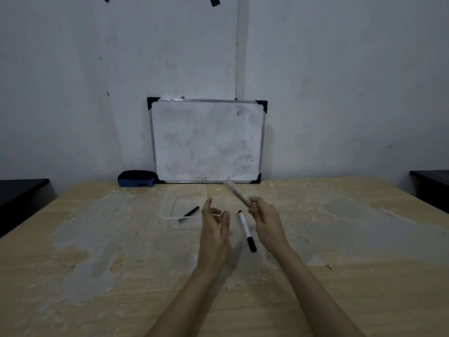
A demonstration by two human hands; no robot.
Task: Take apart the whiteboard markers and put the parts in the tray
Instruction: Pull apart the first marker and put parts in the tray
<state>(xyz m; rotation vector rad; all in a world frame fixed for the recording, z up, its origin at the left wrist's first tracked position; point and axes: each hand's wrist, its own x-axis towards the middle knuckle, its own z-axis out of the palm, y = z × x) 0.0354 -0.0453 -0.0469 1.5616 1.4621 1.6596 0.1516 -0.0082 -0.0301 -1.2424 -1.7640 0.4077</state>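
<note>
My right hand is shut on a pale marker barrel, blurred, which points up and to the left. To its left my left hand is held above the table with fingers curled and apart, holding nothing. Between the two hands a whole whiteboard marker, white with a black cap, lies on the table. A clear plastic tray sits left of my left hand. A dark marker part lies across the tray's front edge.
A small whiteboard leans on the wall at the table's back. A blue eraser sits to its left. The wooden table has worn grey patches. Dark furniture stands at both sides.
</note>
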